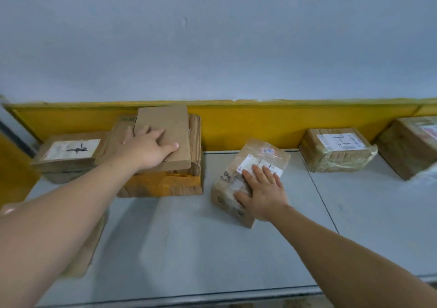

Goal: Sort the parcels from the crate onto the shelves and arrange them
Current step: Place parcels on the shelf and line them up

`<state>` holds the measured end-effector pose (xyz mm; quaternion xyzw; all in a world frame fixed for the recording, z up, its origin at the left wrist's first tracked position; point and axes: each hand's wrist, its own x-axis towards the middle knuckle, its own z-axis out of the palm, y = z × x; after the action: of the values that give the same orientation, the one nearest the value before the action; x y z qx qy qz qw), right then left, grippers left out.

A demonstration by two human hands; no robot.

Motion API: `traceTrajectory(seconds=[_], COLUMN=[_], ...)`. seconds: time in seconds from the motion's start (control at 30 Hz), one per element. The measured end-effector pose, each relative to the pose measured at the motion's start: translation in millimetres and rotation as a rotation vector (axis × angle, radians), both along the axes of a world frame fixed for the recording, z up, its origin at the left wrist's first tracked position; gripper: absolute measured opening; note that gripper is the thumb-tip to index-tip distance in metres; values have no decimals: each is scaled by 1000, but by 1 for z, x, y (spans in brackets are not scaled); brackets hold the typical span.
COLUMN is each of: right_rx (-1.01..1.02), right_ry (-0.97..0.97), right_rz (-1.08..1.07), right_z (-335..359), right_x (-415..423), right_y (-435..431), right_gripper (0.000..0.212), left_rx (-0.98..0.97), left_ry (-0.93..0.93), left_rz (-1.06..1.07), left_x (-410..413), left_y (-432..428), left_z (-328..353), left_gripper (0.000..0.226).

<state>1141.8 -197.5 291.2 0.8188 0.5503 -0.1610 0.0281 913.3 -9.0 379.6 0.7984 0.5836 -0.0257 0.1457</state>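
While both bare arms reach forward over the grey shelf (pixel 189 248), each hand lies flat on a different parcel. The left hand (pixel 146 149) rests with fingers spread and straight on a flat cardboard parcel (pixel 165 123), holding nothing in a grip. That flat parcel lies on top of a bigger worn box (pixel 165 184) with yellow tape along its front, which stands against the yellow back rail (pixel 248 125).

The right hand (pixel 262 189) presses its open palm on the top of a small taped parcel (pixel 264 156), fingers straight over the white label, thumb lying down the near left edge. This parcel sits on the shelf at a slant, just right of the stack and apart from it.

Just left of the stack, a low labelled parcel (pixel 68 153) with a handwritten mark sits touching or nearly touching it. Further right along the rail stands a wrapped parcel (pixel 335 151) with a white label, and beside it, at the right edge, a larger brown box (pixel 406 146), partly cut off. Under the left forearm lies another brown parcel (pixel 87 255), mostly hidden. A pale wall (pixel 212 35) rises behind the rail.
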Motion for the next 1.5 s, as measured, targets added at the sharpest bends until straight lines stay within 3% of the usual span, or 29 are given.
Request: traceTrajectory(seconds=[0.1,0.2,0.3,0.53,0.73,1.33,1.5], right_rx=[39,74,-39,0,-38,41,-13], right_ry=[-14,-27,-18,-72,-89,-96,-2], right_rz=[-137,17,178,-151,-5,-39,-89], right_z=[-1,7,9,-8,-10,-15,-6], right_x=[-7,15,51,20,44,57,57], right_y=[28,36,29,45,40,110,117], right_gripper=[75,76,80,88,94,93,88], left_rx=[8,4,12,26,32,11,16], left_ry=[33,68,78,77,85,106,5], left_rz=[46,56,58,45,40,43,62], left_x=[11,18,19,18,19,21,14], left_y=[2,1,0,-1,-2,-6,-3], left_z=[-1,-5,-7,-6,-8,-3,6], left_gripper=[84,88,86,83,84,82,80])
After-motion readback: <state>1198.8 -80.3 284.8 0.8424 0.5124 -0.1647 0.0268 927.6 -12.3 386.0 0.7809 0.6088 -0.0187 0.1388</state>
